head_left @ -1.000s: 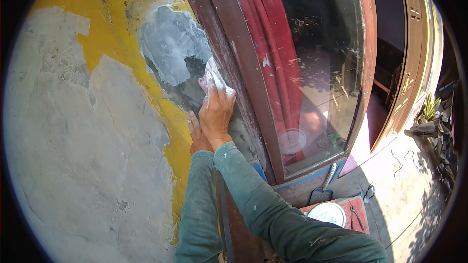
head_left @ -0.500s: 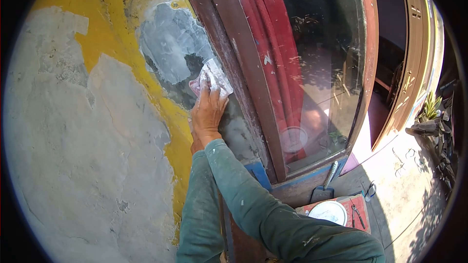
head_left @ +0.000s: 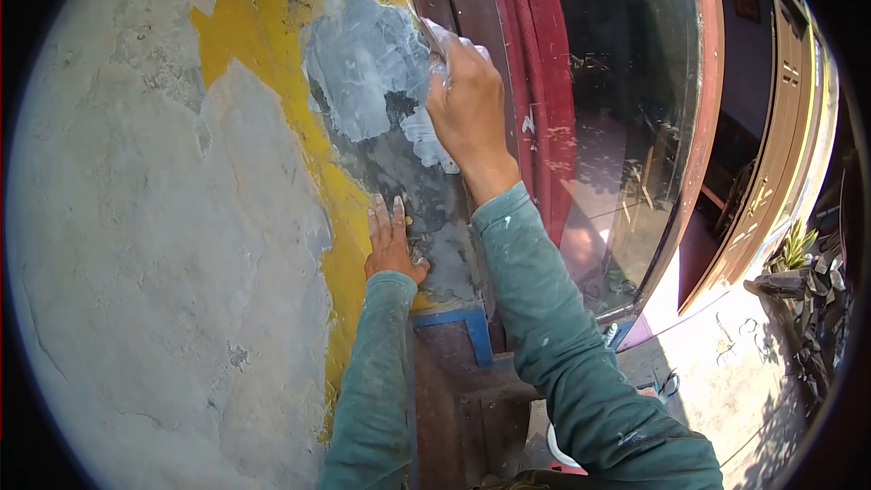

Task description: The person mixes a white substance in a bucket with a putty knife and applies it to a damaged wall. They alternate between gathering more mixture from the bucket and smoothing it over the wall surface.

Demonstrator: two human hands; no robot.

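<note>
My right hand (head_left: pixel 467 100) is closed around a flat spreader (head_left: pixel 438 34) smeared with white putty, held at the edge of the brown window frame; most of the spreader is hidden by the fingers. Beside it, the grey wall patch (head_left: pixel 363 63) carries streaky white putty, and a fresh white smear (head_left: pixel 426 141) lies just below the hand. Lower down, my left hand (head_left: pixel 390 245) rests with fingers spread against the wall, where yellow paint meets the dark grey patch. White residue coats its fingertips.
To the right stands a window (head_left: pixel 626 127) with a red curtain (head_left: pixel 540 82) behind the glass. Rough bare plaster (head_left: pixel 181 290) covers the left wall. Below my right arm, part of a white container (head_left: pixel 555 445) shows. A plant (head_left: pixel 796 245) and stacked wood (head_left: pixel 807 308) sit far right.
My right hand has moved up along the window frame with the spreader, and a white smear now shows where it was. My left hand has come into view, flat on the wall.
</note>
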